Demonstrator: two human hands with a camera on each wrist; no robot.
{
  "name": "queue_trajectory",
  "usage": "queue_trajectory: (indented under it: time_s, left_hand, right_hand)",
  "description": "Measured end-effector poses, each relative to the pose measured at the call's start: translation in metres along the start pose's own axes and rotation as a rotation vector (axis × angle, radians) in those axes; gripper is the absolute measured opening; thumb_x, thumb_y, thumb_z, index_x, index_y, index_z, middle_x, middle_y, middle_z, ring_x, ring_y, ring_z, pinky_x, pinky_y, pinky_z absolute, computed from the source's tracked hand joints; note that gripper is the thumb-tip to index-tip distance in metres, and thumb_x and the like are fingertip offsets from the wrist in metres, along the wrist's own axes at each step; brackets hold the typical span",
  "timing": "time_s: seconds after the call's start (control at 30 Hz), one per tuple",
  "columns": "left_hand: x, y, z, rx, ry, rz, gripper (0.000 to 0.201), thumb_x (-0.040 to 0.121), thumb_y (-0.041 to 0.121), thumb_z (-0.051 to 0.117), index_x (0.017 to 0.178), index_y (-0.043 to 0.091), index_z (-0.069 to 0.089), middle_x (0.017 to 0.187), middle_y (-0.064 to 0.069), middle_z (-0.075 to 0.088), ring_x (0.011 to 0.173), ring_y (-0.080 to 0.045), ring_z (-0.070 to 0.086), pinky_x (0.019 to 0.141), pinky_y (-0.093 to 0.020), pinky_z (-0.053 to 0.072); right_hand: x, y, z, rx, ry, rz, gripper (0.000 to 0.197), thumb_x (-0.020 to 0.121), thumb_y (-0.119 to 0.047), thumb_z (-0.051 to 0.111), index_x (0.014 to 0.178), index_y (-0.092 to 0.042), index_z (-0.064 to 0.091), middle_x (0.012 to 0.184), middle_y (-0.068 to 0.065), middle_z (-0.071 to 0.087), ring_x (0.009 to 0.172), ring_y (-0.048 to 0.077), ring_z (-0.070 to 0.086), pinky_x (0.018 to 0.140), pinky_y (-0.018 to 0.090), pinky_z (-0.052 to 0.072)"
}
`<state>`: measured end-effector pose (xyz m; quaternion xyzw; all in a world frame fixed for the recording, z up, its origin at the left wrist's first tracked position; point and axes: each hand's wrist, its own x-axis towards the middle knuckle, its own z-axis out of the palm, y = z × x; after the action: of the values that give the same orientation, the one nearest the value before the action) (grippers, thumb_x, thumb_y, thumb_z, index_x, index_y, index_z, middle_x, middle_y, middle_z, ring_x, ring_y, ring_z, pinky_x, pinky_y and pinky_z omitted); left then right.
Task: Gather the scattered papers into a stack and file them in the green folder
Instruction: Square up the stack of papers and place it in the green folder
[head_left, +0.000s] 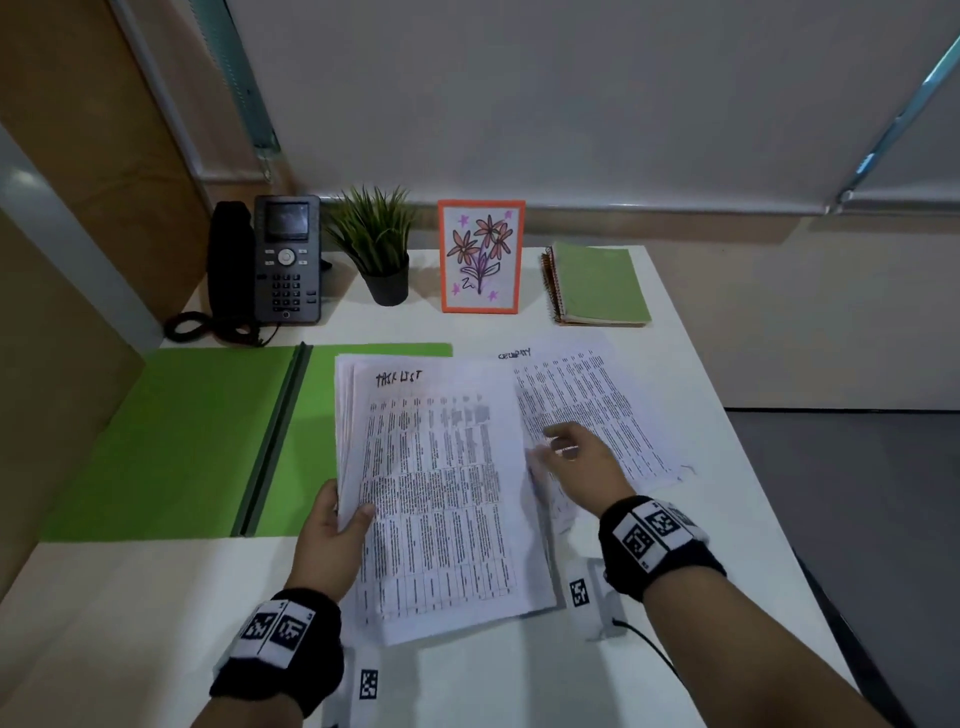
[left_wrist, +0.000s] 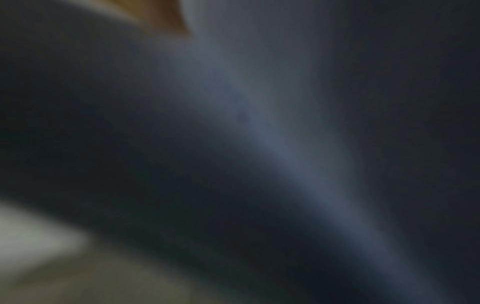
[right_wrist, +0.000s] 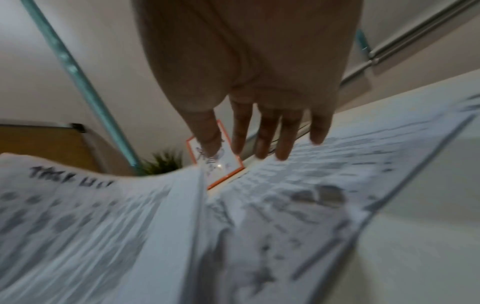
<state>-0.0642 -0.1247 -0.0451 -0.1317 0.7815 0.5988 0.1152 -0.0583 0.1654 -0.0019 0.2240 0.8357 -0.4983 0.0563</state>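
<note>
A stack of printed papers (head_left: 441, 488) headed "TASK LIST" is held at its left edge by my left hand (head_left: 337, 525), thumb on top and fingers beneath. The stack partly covers the right half of the open green folder (head_left: 171, 441) lying flat on the white desk (head_left: 156, 623). A loose printed sheet (head_left: 597, 410) lies flat to the right of the stack. My right hand (head_left: 566, 449) hovers over that sheet with fingers straight and spread, holding nothing. In the right wrist view the fingers (right_wrist: 262, 133) point over the loose sheet (right_wrist: 324, 185) beside the stack (right_wrist: 91, 226). The left wrist view is dark blur.
Along the back of the desk stand a black desk phone (head_left: 283, 260), a small potted plant (head_left: 376, 244), an orange-framed flower drawing (head_left: 480, 257) and a green spiral notebook (head_left: 597, 286). The desk's right edge drops to grey floor (head_left: 857, 493). A cable (head_left: 649, 649) trails by my right wrist.
</note>
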Motion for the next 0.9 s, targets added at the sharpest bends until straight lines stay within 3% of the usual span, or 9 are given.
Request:
queue_trajectory:
  time_s: [0.07, 0.13, 0.2, 0.27, 0.33, 0.57, 0.73, 0.83, 0.9]
  left_hand:
    - [0.005, -0.011, -0.002, 0.019, 0.021, -0.033, 0.037, 0.094, 0.017, 0.055, 0.129, 0.018, 0.047, 0.122, -0.003, 0.061, 0.112, -0.024, 0.057, 0.093, -0.038, 0.048]
    - [0.005, -0.016, -0.004, 0.025, 0.045, -0.035, 0.024, 0.095, 0.013, 0.053, 0.116, 0.023, 0.05, 0.103, 0.001, 0.064, 0.097, -0.025, 0.061, 0.073, -0.027, 0.047]
    - [0.004, -0.02, -0.005, 0.027, 0.062, -0.066, 0.028, 0.095, 0.015, 0.053, 0.122, 0.022, 0.05, 0.107, -0.001, 0.064, 0.102, -0.028, 0.06, 0.081, -0.032, 0.047]
    - [0.006, -0.027, -0.005, 0.032, 0.085, -0.124, 0.045, 0.094, 0.022, 0.055, 0.137, 0.018, 0.042, 0.126, -0.005, 0.058, 0.116, -0.028, 0.055, 0.099, -0.041, 0.043]
    - [0.008, -0.035, -0.006, 0.044, 0.092, -0.156, 0.055, 0.092, 0.029, 0.057, 0.142, 0.021, 0.036, 0.138, -0.005, 0.052, 0.125, -0.028, 0.05, 0.107, -0.048, 0.038]
    - [0.011, -0.04, -0.006, 0.069, 0.105, -0.181, 0.052, 0.092, 0.029, 0.057, 0.14, 0.018, 0.038, 0.134, -0.009, 0.055, 0.121, -0.031, 0.052, 0.104, -0.049, 0.04]
    - [0.011, -0.046, -0.006, 0.068, 0.126, -0.19, 0.053, 0.092, 0.027, 0.057, 0.141, 0.015, 0.038, 0.135, -0.01, 0.054, 0.122, -0.031, 0.052, 0.106, -0.048, 0.038]
    - [0.009, -0.044, -0.005, 0.073, 0.123, -0.184, 0.053, 0.093, 0.027, 0.056, 0.141, 0.015, 0.038, 0.135, -0.01, 0.054, 0.122, -0.031, 0.051, 0.107, -0.047, 0.038]
    - [0.008, -0.044, -0.005, 0.077, 0.129, -0.189, 0.055, 0.093, 0.027, 0.056, 0.142, 0.015, 0.036, 0.136, -0.01, 0.052, 0.125, -0.032, 0.049, 0.107, -0.047, 0.037]
  right_hand:
    - [0.014, 0.022, -0.015, -0.148, 0.178, 0.057, 0.032, 0.088, -0.031, 0.063, 0.117, -0.02, 0.057, 0.123, 0.008, 0.049, 0.113, 0.026, 0.053, 0.095, 0.035, 0.043]
    - [0.025, 0.041, -0.03, -0.265, 0.326, 0.153, 0.038, 0.088, -0.032, 0.062, 0.123, -0.018, 0.055, 0.133, 0.015, 0.044, 0.119, 0.032, 0.049, 0.099, 0.041, 0.042]
    - [0.034, 0.057, -0.041, -0.319, 0.392, 0.268, 0.049, 0.087, -0.033, 0.062, 0.132, -0.018, 0.048, 0.143, 0.019, 0.036, 0.129, 0.034, 0.04, 0.105, 0.047, 0.037]
    - [0.041, 0.069, -0.045, -0.351, 0.372, 0.394, 0.065, 0.086, -0.038, 0.062, 0.141, -0.018, 0.035, 0.151, 0.018, 0.024, 0.139, 0.033, 0.024, 0.112, 0.051, 0.027]
    - [0.045, 0.075, -0.043, -0.415, 0.327, 0.462, 0.078, 0.084, -0.044, 0.063, 0.146, -0.017, 0.023, 0.153, 0.018, 0.018, 0.141, 0.033, 0.017, 0.113, 0.052, 0.022]
    - [0.056, 0.069, -0.046, -0.493, 0.292, 0.538, 0.1, 0.066, -0.05, 0.079, 0.139, -0.005, 0.026, 0.14, 0.018, 0.036, 0.131, 0.032, 0.035, 0.106, 0.047, 0.034]
    - [0.053, 0.069, -0.046, -0.466, 0.287, 0.515, 0.092, 0.061, -0.049, 0.083, 0.127, -0.002, 0.039, 0.129, 0.017, 0.048, 0.121, 0.032, 0.047, 0.098, 0.041, 0.043]
    - [0.048, 0.069, -0.045, -0.245, 0.301, 0.459, 0.077, 0.07, -0.025, 0.083, 0.128, -0.004, 0.037, 0.128, 0.02, 0.047, 0.11, 0.035, 0.054, 0.084, 0.038, 0.047]
    - [0.044, 0.068, -0.044, -0.098, 0.299, 0.425, 0.07, 0.073, -0.014, 0.079, 0.127, -0.005, 0.035, 0.122, 0.023, 0.053, 0.102, 0.036, 0.059, 0.082, 0.039, 0.051]
